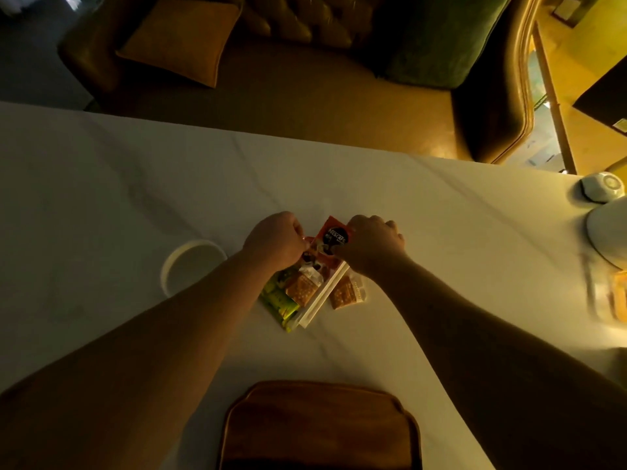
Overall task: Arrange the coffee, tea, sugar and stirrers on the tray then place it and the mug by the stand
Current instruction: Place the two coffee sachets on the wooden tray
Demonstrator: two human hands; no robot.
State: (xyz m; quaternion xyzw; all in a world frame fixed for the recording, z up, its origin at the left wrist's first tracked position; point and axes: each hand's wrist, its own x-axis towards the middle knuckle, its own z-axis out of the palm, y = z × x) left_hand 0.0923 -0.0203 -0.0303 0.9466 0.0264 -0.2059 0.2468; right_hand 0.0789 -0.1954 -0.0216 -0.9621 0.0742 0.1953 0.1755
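Observation:
A pile of packets lies mid-table. My right hand [371, 244] pinches a red Nescafe coffee sachet [330, 240] at its right edge. My left hand [274, 240] is closed on another red sachet at the pile's left; most of that sachet is hidden. Below them lie green tea packets [280, 300], a brown-patterned sachet [300, 290] and a second one [346, 293], and white wrapped stirrers [324, 293]. A white mug [190, 266] stands left of the pile. The wooden tray [319, 429] sits bare at the near edge.
White cloth covers the table [101, 198]. At the right edge are a white kettle-like body [610, 232], a small round white object [602, 191] and blurred packets [607, 296]. Beyond the table stand a sofa with an orange cushion [179, 42] and a green armchair.

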